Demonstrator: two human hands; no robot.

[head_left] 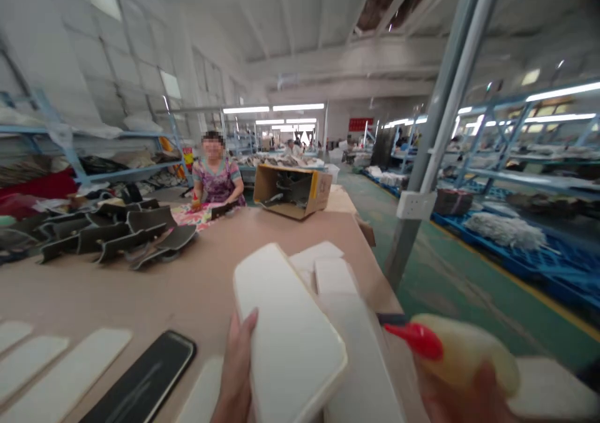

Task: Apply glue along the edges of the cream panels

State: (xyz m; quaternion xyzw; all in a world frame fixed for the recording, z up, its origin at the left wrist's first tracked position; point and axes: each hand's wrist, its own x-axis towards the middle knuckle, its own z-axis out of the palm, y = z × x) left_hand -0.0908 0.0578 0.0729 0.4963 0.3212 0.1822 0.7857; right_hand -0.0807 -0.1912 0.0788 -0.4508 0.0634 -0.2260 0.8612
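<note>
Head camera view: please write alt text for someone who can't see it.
The wearer's left hand holds a white panel over a brown table, and the right hand grips a bottle with a red nozzle. Farther back are a co-worker, dark curved pieces and an open cardboard box.

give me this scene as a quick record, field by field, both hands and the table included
left hand's grip: holds a white panel
right hand's grip: around a pale squeeze bottle, red nozzle pointing left; blurred
table: brown top
near left: dark panel among pale panels
far left: dark curved pieces
far edge: cardboard box, open, dark pieces inside
across: another person
</note>
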